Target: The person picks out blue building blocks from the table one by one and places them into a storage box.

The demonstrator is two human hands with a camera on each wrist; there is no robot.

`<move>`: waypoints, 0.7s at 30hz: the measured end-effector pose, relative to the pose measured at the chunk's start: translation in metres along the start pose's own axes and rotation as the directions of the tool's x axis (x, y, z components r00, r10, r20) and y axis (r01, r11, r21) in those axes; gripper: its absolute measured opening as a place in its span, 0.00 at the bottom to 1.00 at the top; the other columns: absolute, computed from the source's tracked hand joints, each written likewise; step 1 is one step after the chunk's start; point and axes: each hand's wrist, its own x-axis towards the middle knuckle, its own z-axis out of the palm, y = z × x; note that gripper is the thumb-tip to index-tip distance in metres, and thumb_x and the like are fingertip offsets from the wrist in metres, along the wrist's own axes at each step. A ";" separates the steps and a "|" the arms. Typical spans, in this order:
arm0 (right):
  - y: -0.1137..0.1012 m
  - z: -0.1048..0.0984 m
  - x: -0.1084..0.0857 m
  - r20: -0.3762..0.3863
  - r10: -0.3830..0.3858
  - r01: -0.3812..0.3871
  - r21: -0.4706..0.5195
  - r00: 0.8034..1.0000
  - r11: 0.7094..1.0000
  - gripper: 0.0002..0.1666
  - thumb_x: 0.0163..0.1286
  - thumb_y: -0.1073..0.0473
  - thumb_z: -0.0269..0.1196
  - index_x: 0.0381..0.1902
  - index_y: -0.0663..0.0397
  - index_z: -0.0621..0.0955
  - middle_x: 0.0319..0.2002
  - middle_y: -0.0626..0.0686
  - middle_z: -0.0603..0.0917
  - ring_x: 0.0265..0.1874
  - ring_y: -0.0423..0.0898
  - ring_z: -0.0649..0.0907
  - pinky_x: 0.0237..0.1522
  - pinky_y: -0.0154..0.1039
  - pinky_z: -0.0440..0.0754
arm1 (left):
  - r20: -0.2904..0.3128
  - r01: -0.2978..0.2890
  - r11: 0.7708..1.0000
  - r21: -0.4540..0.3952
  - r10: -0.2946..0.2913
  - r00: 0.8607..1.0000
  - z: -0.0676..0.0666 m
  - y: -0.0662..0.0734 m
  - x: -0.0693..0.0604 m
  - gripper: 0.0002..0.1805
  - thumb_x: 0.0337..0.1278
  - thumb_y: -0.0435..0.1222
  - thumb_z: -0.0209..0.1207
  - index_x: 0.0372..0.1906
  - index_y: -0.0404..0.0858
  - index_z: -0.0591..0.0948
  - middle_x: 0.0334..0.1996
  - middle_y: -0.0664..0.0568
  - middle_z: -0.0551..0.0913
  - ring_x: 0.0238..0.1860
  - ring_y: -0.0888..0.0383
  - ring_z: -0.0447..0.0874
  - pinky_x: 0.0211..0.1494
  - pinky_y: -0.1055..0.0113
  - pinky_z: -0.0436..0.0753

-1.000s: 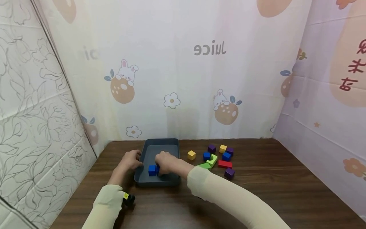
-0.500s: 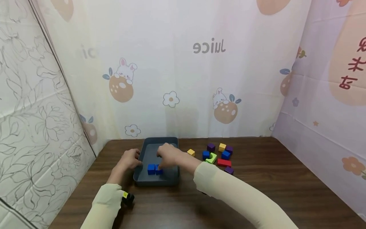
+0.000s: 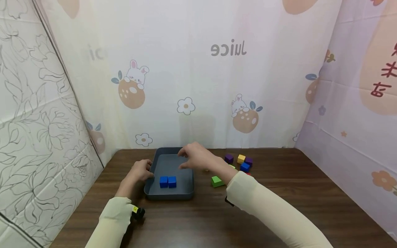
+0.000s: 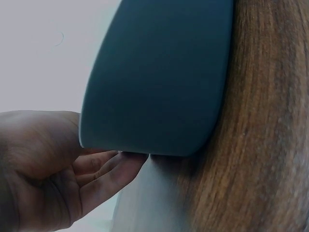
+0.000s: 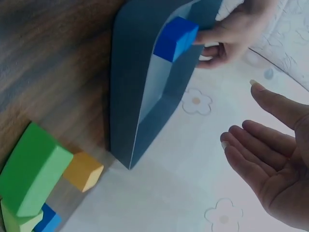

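Two blue cubes (image 3: 168, 182) sit side by side in the near part of a dark grey tray (image 3: 169, 198). My left hand (image 3: 142, 170) is at the tray's left side, its fingers loosely bent and touching the edge. In the left wrist view, the fingertips (image 4: 135, 162) meet the edge of the tray wall (image 4: 159, 82). My right hand (image 3: 200, 159) hovers above the tray's right rim and holds nothing. Its thumb and fingers are spread apart in the right wrist view, where the blue cubes (image 5: 176, 38) also show.
Right of the tray lie a green block (image 3: 217, 181), a blue cube (image 3: 245, 167), purple cubes (image 3: 228, 158) and a yellow cube (image 3: 241, 158). My right forearm partly hides other blocks. A patterned curtain (image 3: 198, 86) stands behind the wooden table (image 3: 279, 193).
My right hand has let go of the second blue cube, leaving it beside the first. It has risen and moved right toward the tray's rim. The left hand stays at the tray.
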 end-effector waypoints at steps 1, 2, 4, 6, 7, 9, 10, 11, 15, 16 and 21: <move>0.002 -0.002 -0.002 -0.006 0.006 -0.006 0.009 1.000 1.000 0.28 0.64 0.52 0.79 0.59 0.57 0.87 0.54 0.53 0.89 0.53 0.50 0.86 0.56 0.44 0.86 | 0.002 0.002 1.000 -0.003 -0.002 1.000 0.000 0.000 0.000 0.26 0.57 0.27 0.71 0.59 0.23 0.78 0.45 0.34 0.88 0.39 0.47 0.89 0.38 0.56 0.89; 0.003 -0.003 -0.003 -0.011 0.012 -0.012 0.016 1.000 1.000 0.28 0.64 0.52 0.79 0.59 0.57 0.87 0.55 0.53 0.89 0.54 0.51 0.87 0.56 0.45 0.86 | 0.003 0.005 1.000 -0.004 -0.005 1.000 0.001 0.000 0.000 0.26 0.57 0.27 0.71 0.59 0.23 0.78 0.45 0.34 0.88 0.39 0.47 0.89 0.38 0.56 0.89; 0.007 -0.004 -0.007 -0.022 0.022 -0.021 0.027 1.000 0.999 0.28 0.65 0.52 0.79 0.59 0.57 0.87 0.55 0.53 0.89 0.55 0.52 0.87 0.57 0.46 0.86 | 0.007 0.016 1.000 -0.013 -0.016 1.000 0.002 0.000 0.000 0.26 0.58 0.27 0.71 0.60 0.23 0.78 0.46 0.34 0.88 0.40 0.47 0.89 0.38 0.56 0.90; 0.010 -0.005 -0.010 -0.038 0.035 -0.033 0.032 0.999 0.999 0.27 0.65 0.52 0.78 0.59 0.56 0.87 0.55 0.53 0.89 0.54 0.51 0.87 0.57 0.46 0.86 | 0.013 0.018 1.000 -0.017 -0.018 1.000 0.002 0.000 -0.001 0.26 0.58 0.27 0.71 0.60 0.23 0.78 0.47 0.34 0.88 0.40 0.47 0.89 0.38 0.56 0.90; 0.012 -0.005 -0.012 -0.046 0.042 -0.041 0.033 0.998 0.999 0.27 0.66 0.51 0.78 0.59 0.56 0.87 0.55 0.52 0.89 0.54 0.50 0.87 0.57 0.45 0.86 | 0.014 0.019 1.000 -0.019 -0.019 1.000 0.002 0.000 0.000 0.26 0.58 0.27 0.71 0.60 0.23 0.78 0.47 0.33 0.88 0.39 0.47 0.89 0.38 0.56 0.90; 0.015 -0.007 -0.014 -0.062 0.056 -0.053 0.046 0.996 0.998 0.26 0.66 0.52 0.78 0.59 0.55 0.87 0.55 0.52 0.89 0.54 0.48 0.87 0.57 0.45 0.86 | 0.013 0.021 1.000 -0.017 -0.021 1.000 0.001 0.000 0.001 0.26 0.58 0.27 0.71 0.60 0.23 0.78 0.47 0.33 0.88 0.40 0.47 0.89 0.38 0.56 0.90; 0.017 -0.008 -0.015 -0.071 0.060 -0.057 0.049 0.996 0.997 0.26 0.66 0.52 0.77 0.59 0.55 0.87 0.55 0.52 0.89 0.52 0.48 0.87 0.56 0.45 0.86 | 0.011 0.023 1.000 -0.017 -0.023 1.000 0.001 0.000 0.001 0.26 0.58 0.27 0.71 0.60 0.23 0.78 0.47 0.34 0.88 0.40 0.47 0.89 0.38 0.56 0.90; 0.019 -0.009 -0.015 -0.079 0.065 -0.061 0.048 0.995 0.997 0.25 0.67 0.52 0.77 0.59 0.55 0.87 0.54 0.52 0.89 0.51 0.47 0.87 0.55 0.44 0.86 | 0.010 0.022 1.000 -0.012 -0.022 1.000 0.000 0.000 0.001 0.26 0.58 0.27 0.71 0.60 0.23 0.78 0.47 0.34 0.88 0.40 0.47 0.89 0.38 0.56 0.90; 0.029 -0.013 -0.017 -0.107 0.075 -0.071 0.038 0.991 0.997 0.23 0.67 0.53 0.77 0.56 0.56 0.88 0.50 0.52 0.90 0.46 0.45 0.87 0.52 0.43 0.87 | 0.010 0.025 1.000 -0.013 -0.025 1.000 0.000 0.001 0.001 0.26 0.58 0.27 0.71 0.61 0.23 0.78 0.47 0.33 0.88 0.40 0.47 0.89 0.39 0.56 0.90; 0.032 -0.013 -0.017 -0.112 0.079 -0.075 0.035 0.991 0.997 0.23 0.67 0.53 0.77 0.56 0.56 0.88 0.50 0.52 0.90 0.46 0.45 0.87 0.52 0.43 0.87 | 0.009 0.025 1.000 -0.013 -0.025 1.000 0.000 0.001 0.001 0.26 0.58 0.27 0.71 0.60 0.23 0.78 0.47 0.33 0.88 0.40 0.47 0.89 0.39 0.56 0.90; 0.048 -0.014 -0.017 -0.122 0.099 -0.097 0.024 0.988 0.995 0.21 0.66 0.55 0.77 0.54 0.57 0.88 0.50 0.54 0.90 0.48 0.50 0.88 0.53 0.45 0.86 | 0.005 0.024 1.000 -0.008 -0.024 1.000 0.000 0.003 -0.001 0.26 0.58 0.27 0.71 0.60 0.23 0.78 0.46 0.34 0.88 0.41 0.47 0.89 0.41 0.55 0.90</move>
